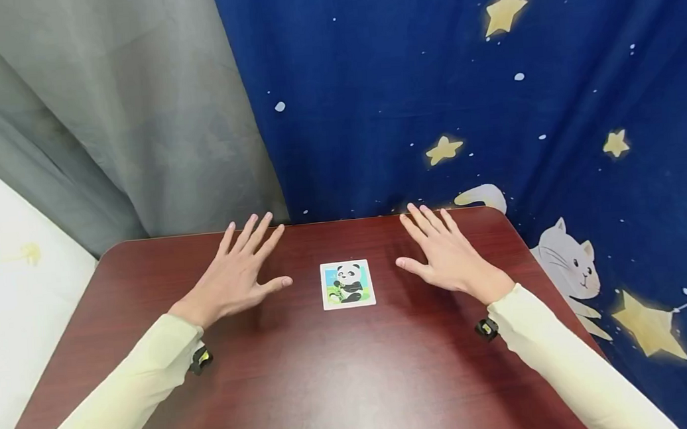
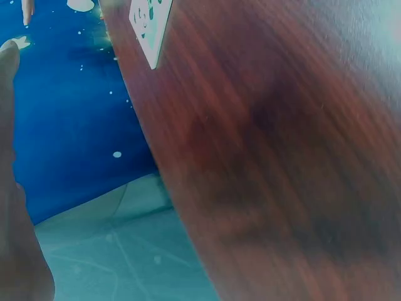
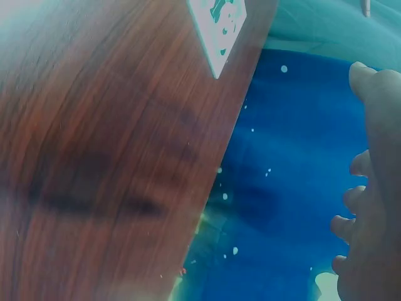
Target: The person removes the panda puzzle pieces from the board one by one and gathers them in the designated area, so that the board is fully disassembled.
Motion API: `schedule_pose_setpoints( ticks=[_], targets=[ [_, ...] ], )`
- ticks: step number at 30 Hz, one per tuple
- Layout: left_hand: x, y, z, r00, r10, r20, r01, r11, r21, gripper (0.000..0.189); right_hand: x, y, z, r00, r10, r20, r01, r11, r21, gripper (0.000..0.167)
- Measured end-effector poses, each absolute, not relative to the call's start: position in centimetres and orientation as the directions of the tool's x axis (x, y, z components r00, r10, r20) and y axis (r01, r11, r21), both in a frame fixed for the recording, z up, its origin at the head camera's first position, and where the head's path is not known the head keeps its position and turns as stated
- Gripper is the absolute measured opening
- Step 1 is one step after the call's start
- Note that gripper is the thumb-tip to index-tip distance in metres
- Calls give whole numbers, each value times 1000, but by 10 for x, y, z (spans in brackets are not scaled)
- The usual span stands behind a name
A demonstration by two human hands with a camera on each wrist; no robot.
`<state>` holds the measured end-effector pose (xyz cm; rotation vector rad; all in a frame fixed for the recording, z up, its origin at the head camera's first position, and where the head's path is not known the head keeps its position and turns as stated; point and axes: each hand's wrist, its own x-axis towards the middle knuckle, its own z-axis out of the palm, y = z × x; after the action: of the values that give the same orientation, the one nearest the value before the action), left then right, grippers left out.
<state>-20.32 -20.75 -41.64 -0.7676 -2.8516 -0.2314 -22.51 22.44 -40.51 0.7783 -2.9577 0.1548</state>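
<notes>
A small square panda picture puzzle (image 1: 348,284) with a white border lies flat on the dark red wooden table (image 1: 307,376). To its left, my left hand (image 1: 231,279) is held above the tabletop, fingers straight and spread, holding nothing. My right hand (image 1: 445,257) mirrors it on the other side, fingers also extended and apart from the panda square. In the left wrist view one corner of the panda square (image 2: 150,28) shows at the top, with part of the left hand (image 2: 19,188) along the edge. The right wrist view has the square (image 3: 220,31) at the top too.
Behind the far table edge hang a grey curtain (image 1: 134,123) and a blue curtain (image 1: 371,93) with stars and a cat print (image 1: 568,258). A white surface (image 1: 8,298) borders the table on the left. Each wrist carries a small black camera (image 1: 486,328).
</notes>
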Motion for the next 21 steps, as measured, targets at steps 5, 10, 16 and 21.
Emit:
schedule_pose_setpoints(
  ticks=[5,10,16,21],
  targets=[
    [-201,-204,-431,-861,471,194,500,853,148,99,-223,217,-415,-871,-482,92,-490,864,-114,93],
    [-199,-197,-445,-875,453,171,483,839,249,100,-223,207,-426,-857,-506,103,-516,844,-147,91],
    [-198,-188,-460,-893,430,130,448,829,334,102,-223,192,-442,-856,-511,82,-515,826,-230,89],
    [-196,-178,-471,-903,421,91,419,808,414,104,-221,180,-456,-863,-501,69,-497,816,-294,87]
  ],
)
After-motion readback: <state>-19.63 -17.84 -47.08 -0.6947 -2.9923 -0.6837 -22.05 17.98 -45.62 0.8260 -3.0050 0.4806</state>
